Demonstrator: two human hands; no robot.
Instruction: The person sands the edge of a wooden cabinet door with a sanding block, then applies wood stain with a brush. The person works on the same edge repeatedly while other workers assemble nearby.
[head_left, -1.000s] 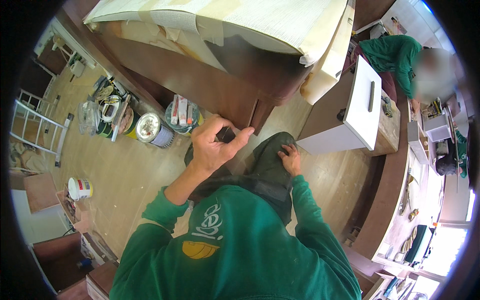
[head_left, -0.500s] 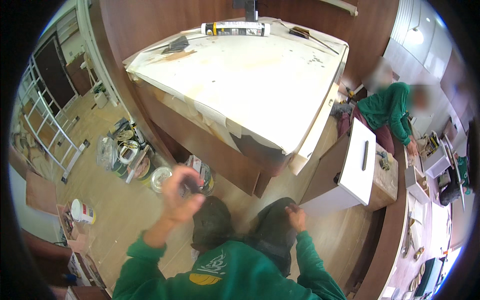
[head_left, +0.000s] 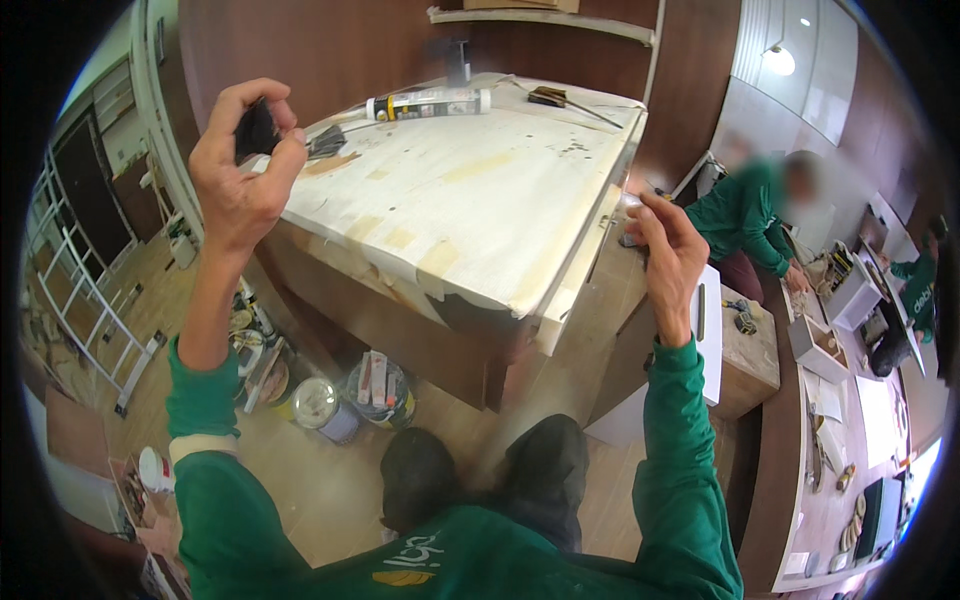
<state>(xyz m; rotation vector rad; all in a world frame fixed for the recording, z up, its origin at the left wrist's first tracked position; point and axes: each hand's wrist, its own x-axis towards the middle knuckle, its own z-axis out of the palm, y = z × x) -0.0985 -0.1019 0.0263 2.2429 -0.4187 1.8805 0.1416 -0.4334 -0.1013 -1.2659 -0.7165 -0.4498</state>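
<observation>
My left hand (head_left: 240, 180) is raised at the left, near the far left corner of the paper-covered worktop (head_left: 440, 190). Its thumb and fingers curl around a small dark piece (head_left: 257, 132), whose kind I cannot make out. My right hand (head_left: 672, 255) is up beyond the worktop's right edge, its fingers half curled and apart, with nothing visible in them. A cartridge tube (head_left: 430, 104), white, black and yellow, lies along the worktop's back. A dark crumpled scrap (head_left: 325, 143) rests close to my left hand.
Several buckets, one a tin (head_left: 325, 410), stand on the floor left of my knees. A white-topped cabinet (head_left: 708, 330) is at the right, with a drill (head_left: 743, 318) on the block beside it. A co-worker (head_left: 745, 215) bends over a bench. A ladder (head_left: 85, 290) leans at far left.
Both hands have risen: the left from above the buckets, still around the dark piece, the right off my knee. The view has shifted, and the worktop appears lower.
</observation>
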